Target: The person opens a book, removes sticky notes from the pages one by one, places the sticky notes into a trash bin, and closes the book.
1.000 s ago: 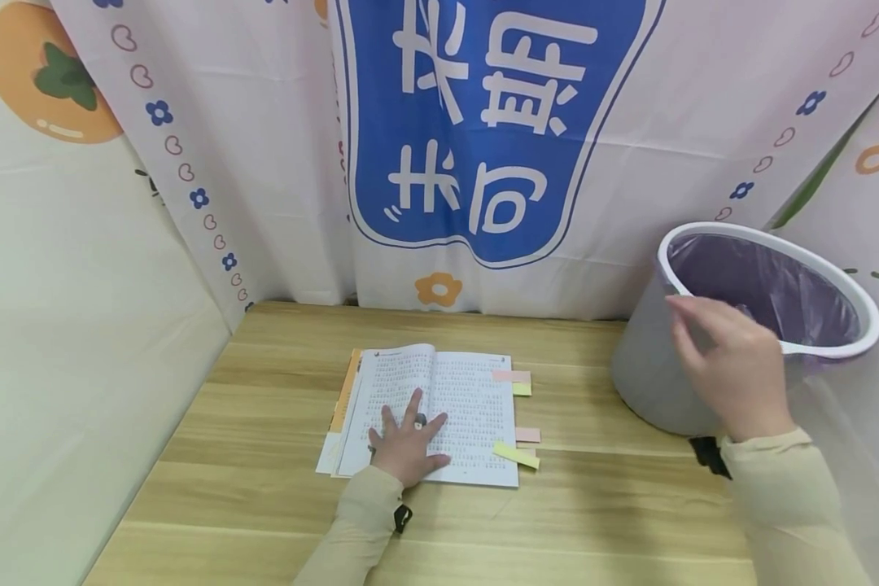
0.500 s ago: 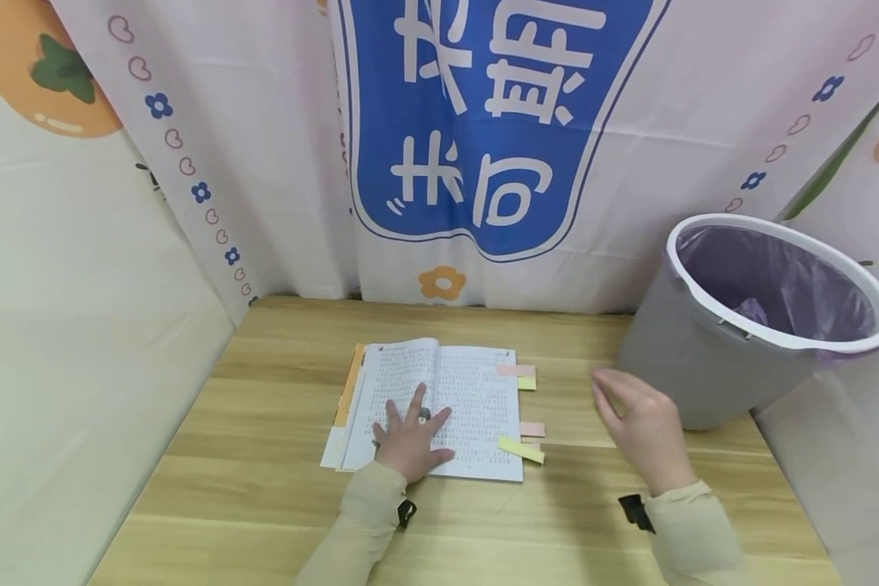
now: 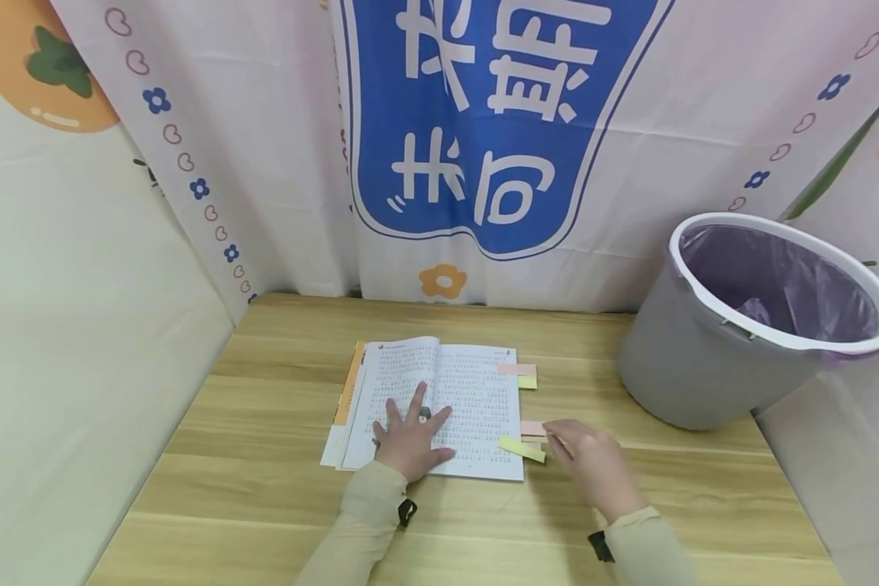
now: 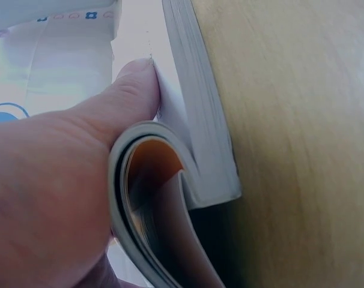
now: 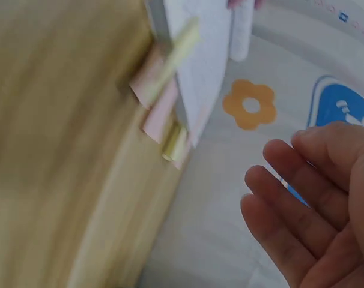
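Observation:
An open book (image 3: 476, 391) of printed pages lies on the table, sticky tabs along its right edge. My left hand (image 3: 408, 443) rests on it with spread fingers; in the left wrist view its thumb (image 4: 131, 90) lies on the page, beside the curled-over left half. Beside the lower pink tab (image 3: 532, 428) and a slanted yellow tab (image 3: 522, 449) is my right hand (image 3: 593, 464). The right wrist view shows its fingers (image 5: 278, 222) loosely bent, holding nothing, apart from the tabs. Farther up the edge sits another pink tab (image 3: 516, 369) with a yellow-green one under it.
A grey trash bin (image 3: 681, 366) with a white rim and a purple liner stands at the right back of the wooden table (image 3: 264, 391). Crumpled purple plastic shows inside it. A printed curtain (image 3: 293, 203) hangs behind, and pale cloth walls flank both sides.
My right hand has come from in front of the trash bin leftward to the tabs at the book's right edge. My left hand has stayed spread on the page.

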Demonstrator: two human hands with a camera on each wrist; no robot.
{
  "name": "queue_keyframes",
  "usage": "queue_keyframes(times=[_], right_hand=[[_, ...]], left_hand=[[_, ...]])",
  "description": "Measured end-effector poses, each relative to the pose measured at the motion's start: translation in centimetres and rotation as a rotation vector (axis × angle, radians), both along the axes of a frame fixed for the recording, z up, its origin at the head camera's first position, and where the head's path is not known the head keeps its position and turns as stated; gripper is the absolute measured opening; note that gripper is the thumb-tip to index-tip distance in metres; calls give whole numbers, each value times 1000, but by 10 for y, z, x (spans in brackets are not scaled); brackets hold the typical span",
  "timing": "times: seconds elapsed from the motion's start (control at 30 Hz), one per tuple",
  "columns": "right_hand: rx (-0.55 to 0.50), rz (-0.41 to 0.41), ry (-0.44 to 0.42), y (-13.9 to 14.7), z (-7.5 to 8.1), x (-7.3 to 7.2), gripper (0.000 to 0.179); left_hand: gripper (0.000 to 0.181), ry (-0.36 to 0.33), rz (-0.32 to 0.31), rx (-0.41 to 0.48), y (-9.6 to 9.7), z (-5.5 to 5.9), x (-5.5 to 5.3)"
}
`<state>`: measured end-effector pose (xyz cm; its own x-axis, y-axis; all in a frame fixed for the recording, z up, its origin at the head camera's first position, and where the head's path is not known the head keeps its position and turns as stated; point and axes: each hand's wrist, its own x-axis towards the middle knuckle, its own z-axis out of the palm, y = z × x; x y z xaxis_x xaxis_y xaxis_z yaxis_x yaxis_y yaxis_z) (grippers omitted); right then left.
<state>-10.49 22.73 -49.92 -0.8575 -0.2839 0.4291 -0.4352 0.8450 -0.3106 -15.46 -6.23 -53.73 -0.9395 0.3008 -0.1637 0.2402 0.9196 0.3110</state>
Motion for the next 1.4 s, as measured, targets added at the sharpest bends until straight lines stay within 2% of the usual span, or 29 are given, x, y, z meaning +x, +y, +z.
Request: queue_keyframes(times=[0.07, 0.17, 0.3, 0.57, 0.87, 1.0, 1.17, 1.4], right_hand=[[15, -11, -68, -6, -7, 3, 19], [21, -4, -109, -13, -18, 7, 19], [42, 24, -91, -20, -30, 10, 22], [174, 74, -87, -37, -44, 14, 37], [336, 76, -203, -53, -43, 10, 36], [379, 82, -222, -57, -45, 10, 39], [395, 85, -243, -59, -48, 10, 39], [371, 75, -309, -61, -44, 12, 41]], left_hand=[[70, 3, -1, 1, 0, 0, 0], [69, 7, -1, 4, 0, 0, -1], [70, 3, 2, 7, 0, 1, -1], [70, 2, 5, 15, 0, 3, -1], [70, -9, 6, 27, 0, 2, -1], [69, -1, 8, 25, 0, 2, 0], [69, 4, 7, 29, 0, 4, 1], [69, -5, 10, 36, 0, 4, 2]])
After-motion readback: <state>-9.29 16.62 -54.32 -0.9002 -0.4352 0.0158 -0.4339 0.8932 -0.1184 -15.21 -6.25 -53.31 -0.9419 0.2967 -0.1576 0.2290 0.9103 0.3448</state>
